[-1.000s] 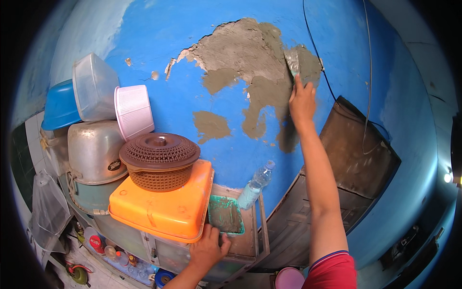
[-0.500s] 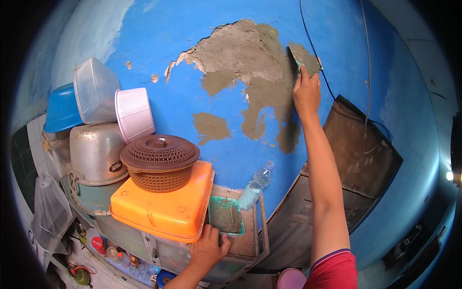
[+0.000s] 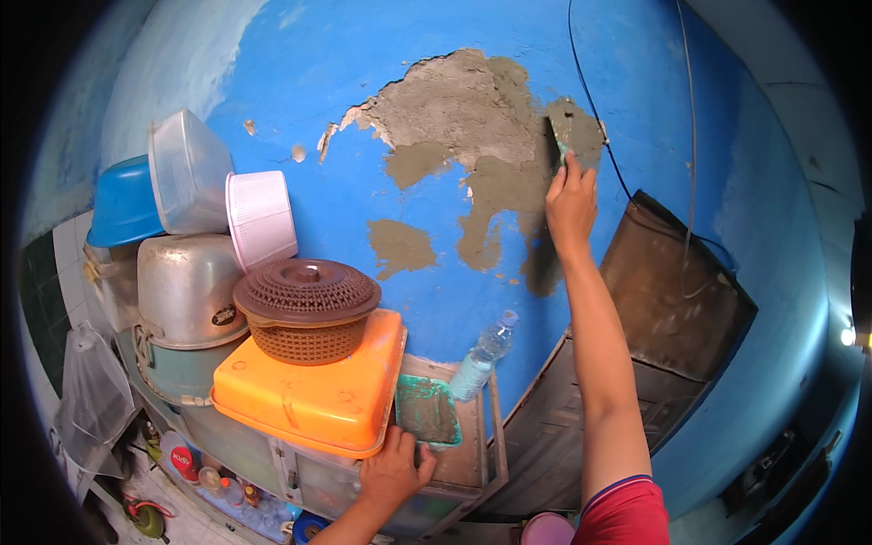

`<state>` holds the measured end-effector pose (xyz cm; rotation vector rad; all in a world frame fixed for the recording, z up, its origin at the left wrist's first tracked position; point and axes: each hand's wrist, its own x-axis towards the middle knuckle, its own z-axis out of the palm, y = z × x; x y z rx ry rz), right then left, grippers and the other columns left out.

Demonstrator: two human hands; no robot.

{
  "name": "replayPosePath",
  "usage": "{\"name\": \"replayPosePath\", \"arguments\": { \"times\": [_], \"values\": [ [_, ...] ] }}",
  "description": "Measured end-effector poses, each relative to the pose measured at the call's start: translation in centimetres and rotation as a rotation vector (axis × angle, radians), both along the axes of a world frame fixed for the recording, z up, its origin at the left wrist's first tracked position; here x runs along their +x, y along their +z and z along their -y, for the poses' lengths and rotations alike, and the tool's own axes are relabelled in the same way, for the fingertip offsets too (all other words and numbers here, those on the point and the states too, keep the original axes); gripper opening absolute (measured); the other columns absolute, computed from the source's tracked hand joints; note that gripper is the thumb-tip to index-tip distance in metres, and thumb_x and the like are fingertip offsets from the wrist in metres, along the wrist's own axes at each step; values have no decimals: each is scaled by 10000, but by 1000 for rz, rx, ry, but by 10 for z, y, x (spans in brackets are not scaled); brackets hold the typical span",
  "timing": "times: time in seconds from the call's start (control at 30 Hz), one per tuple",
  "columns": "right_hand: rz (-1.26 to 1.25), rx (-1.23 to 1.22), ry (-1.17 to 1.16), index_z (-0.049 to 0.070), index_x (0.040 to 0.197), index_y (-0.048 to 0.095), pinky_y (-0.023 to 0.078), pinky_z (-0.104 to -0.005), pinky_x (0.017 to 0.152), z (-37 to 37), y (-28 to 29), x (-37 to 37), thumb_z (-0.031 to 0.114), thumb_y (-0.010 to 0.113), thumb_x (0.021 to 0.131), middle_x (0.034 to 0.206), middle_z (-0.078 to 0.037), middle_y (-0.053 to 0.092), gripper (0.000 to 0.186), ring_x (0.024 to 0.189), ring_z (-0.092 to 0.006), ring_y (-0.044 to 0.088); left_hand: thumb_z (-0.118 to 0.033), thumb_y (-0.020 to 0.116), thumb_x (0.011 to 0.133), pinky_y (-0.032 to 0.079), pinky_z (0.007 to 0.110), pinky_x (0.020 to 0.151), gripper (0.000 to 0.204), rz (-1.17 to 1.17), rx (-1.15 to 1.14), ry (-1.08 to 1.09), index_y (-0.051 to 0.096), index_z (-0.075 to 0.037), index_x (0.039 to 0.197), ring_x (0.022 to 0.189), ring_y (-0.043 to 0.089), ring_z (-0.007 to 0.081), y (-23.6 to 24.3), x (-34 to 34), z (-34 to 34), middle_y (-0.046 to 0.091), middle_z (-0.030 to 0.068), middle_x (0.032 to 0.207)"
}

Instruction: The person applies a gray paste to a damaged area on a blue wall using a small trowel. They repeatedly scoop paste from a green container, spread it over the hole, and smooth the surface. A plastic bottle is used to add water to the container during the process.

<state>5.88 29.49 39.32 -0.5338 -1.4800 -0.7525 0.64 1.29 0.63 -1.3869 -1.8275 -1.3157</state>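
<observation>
High on the blue wall (image 3: 336, 209), my right hand (image 3: 572, 207) grips a putty knife (image 3: 560, 143) by its slim greenish handle. Its blade lies against a patch of wet grey plaster (image 3: 583, 136) beside a dark cable. To the left spreads a larger area of rough, broken grey plaster (image 3: 454, 104). Low down, my left hand (image 3: 396, 468) rests at the cabinet's front edge with its thumb apart from the fingers, holding nothing that shows. Just beyond it sits a green tray (image 3: 451, 413) of grey plaster, next to an orange plastic box (image 3: 300, 400).
A brown woven basket with a lid (image 3: 304, 313) stands on the orange box. A plastic bottle (image 3: 486, 359) leans by the wall. Metal pots (image 3: 186, 286) and plastic tubs (image 3: 263, 218) are stacked at left. Cables (image 3: 589, 86) hang near the knife; a dark cabinet (image 3: 668, 291) stands right.
My right hand has moved down a little with the putty knife, and more of the blade's face shows. My left hand stays in place. The whole view has shifted slightly.
</observation>
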Motion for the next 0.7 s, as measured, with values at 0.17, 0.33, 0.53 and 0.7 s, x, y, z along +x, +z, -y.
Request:
{"name": "replayPosePath", "arguments": {
  "times": [0.17,0.33,0.53,0.7],
  "values": [
    [-9,1,-64,69,1349,624,555,-516,813,-16,20,-9,168,596,1009,1089,-196,572,355,1033,-411,615,-280,697,855,516,473,594,261,-15,3,-11,547,-75,795,708,614,333,-1,0,-2,521,114,857],
    [95,-45,-80,68,1370,613,552,-494,807,-28,-43,-2,144,601,1002,1087,-196,568,375,1011,-398,614,-273,698,852,515,454,612,257,-22,1,5,543,-76,792,713,610,329,-3,-1,0,519,112,852],
    [129,-79,74,65,1391,624,538,-475,795,-12,-85,29,150,596,1020,1044,-189,571,382,974,-384,613,-266,701,847,512,453,611,252,-5,-3,-36,543,-78,793,719,611,323,1,0,-1,518,111,845],
    [94,-62,323,52,1410,616,537,-438,815,-5,-53,26,165,566,1048,1027,-185,599,383,913,-377,622,-266,702,845,509,455,601,250,-11,4,-15,543,-79,794,718,612,319,0,-1,0,517,109,844]
  ]
}}
